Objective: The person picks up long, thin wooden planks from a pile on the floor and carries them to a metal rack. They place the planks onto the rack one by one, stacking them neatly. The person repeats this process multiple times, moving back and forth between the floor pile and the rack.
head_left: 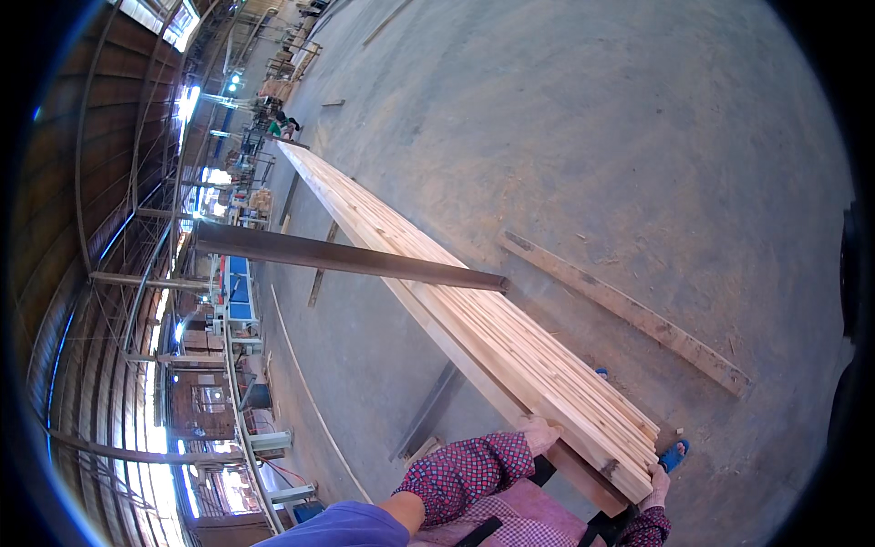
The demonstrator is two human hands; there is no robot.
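Note:
A long stack of pale wooden boards (538, 346) runs from just in front of me toward the far left. My left hand (542, 435), in a patterned sleeve, grips the left edge of a wooden board at the near end; its fingertips are partly hidden. At the stack's near right corner, my right hand (654, 488) curls around the end of a board, with several fingers out of sight. A brown steel beam (365, 261) crosses over the middle of the stack.
On the concrete floor to the right lies a long timber beam (629, 314). A blue sandal (674, 455) shows beside the stack's near end. Low supports (428, 412) stand under the stack. Blue machinery (239, 290) lines the left side. A person (283, 128) is near the far end.

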